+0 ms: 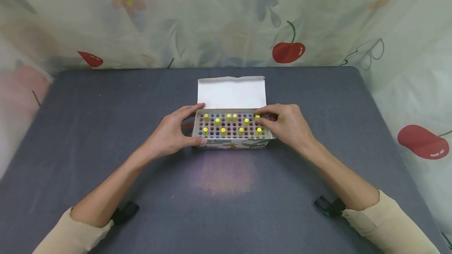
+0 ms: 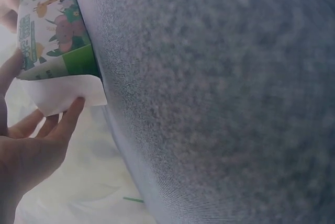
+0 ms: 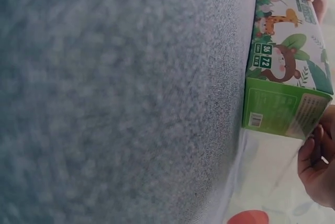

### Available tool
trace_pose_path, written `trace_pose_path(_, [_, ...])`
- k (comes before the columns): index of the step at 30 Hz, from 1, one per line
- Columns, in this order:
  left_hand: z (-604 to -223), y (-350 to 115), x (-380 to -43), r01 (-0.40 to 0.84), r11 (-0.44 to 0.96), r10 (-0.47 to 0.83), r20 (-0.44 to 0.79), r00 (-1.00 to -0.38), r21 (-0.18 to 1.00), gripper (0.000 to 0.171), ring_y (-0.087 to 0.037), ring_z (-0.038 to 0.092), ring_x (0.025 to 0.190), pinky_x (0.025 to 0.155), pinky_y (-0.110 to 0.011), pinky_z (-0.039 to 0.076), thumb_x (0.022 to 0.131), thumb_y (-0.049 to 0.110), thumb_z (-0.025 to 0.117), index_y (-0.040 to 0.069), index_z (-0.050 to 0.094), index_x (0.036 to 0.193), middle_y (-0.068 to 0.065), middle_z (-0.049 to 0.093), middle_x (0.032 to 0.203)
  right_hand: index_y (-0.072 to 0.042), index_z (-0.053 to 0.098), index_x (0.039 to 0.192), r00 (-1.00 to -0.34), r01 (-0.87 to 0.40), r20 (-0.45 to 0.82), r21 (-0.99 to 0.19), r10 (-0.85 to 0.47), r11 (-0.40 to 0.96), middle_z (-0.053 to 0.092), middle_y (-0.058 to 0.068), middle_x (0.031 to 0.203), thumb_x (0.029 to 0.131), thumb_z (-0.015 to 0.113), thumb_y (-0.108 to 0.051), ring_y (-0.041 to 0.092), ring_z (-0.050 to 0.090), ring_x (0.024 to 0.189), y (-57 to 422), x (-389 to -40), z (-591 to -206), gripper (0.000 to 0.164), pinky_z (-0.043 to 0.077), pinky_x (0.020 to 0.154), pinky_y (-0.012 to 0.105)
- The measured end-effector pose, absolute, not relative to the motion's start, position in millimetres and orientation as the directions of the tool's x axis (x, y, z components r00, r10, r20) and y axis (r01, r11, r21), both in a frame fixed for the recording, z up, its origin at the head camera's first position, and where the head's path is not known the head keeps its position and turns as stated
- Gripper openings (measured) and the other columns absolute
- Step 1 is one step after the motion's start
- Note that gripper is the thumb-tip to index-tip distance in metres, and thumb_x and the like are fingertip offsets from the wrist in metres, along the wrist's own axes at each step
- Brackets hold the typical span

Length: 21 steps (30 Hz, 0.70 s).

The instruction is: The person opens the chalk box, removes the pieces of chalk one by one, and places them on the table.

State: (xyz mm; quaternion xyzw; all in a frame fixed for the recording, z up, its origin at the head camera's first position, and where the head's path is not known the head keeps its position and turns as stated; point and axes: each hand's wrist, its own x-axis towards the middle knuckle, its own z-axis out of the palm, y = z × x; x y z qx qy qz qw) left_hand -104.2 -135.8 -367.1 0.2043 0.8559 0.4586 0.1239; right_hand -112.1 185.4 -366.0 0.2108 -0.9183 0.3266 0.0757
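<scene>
An open cardboard box printed with animals and leaves sits in the middle of the table, its white lid raised at the back. Inside is a tray full of round holes, where several short yellow pegs stand scattered. My left hand grips the left end of the box, thumb at the front corner and fingers behind. In the left wrist view, the fingertips touch a white side flap. With thumb and index finger, my right hand pinches a yellow peg at the tray's back right; its lower part is hidden.
The box stands on a dark grey cloth-covered table. Behind and beside the table hangs a pale curtain with flowers and cherries. Dark straps are on both forearms near the cream sleeves.
</scene>
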Motion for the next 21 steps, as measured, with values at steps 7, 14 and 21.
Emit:
trace_pose_path(7, [-367.3, -135.4, -104.7, 0.232, 0.497, 0.462, -0.028, -0.887, 0.836, 0.093, -0.029, 0.050, 0.131, 0.105, -0.040, 0.050, 0.079, 0.015, 0.087, 0.020, 0.034, 0.156, -0.009, 0.043, 0.145, -0.009, 0.079, 0.102, -0.843, -0.536, 0.361, -0.489, -0.399, 0.688, 0.068, -0.002, 0.078, 0.086, 0.079, -0.011, 0.011, 0.047, 0.068, 184.3, -114.0, -366.1, 0.016, 0.040, 0.053, 0.025])
trace_pose_path(14, [-366.3, -135.1, -103.9, 0.233, 0.513, 0.462, -0.037, -0.886, 0.826, 0.093, -0.032, 0.050, 0.132, 0.103, -0.041, 0.052, 0.080, 0.016, 0.086, 0.022, 0.034, 0.156, -0.009, 0.041, 0.148, -0.007, 0.078, 0.101, -0.780, -0.618, 0.434, -0.421, -0.451, 0.664, 0.073, 0.001, 0.086, 0.085, 0.080, -0.010, 0.011, 0.058, 0.075, 186.8, -114.8, -366.9, 0.016, 0.052, 0.061, 0.027])
trace_pose_path(21, [-365.3, -135.1, -103.6, 0.224, 0.521, 0.461, -0.051, -0.886, 0.823, 0.093, -0.032, 0.049, 0.132, 0.102, -0.042, 0.052, 0.081, 0.016, 0.085, 0.022, 0.033, 0.157, -0.010, 0.039, 0.151, -0.006, 0.076, 0.105, -0.742, -0.662, 0.436, -0.358, -0.509, 0.658, 0.074, 0.005, 0.094, 0.087, 0.078, -0.010, 0.016, 0.069, 0.080, 186.2, -116.3, -364.6, 0.019, 0.059, 0.071, 0.037])
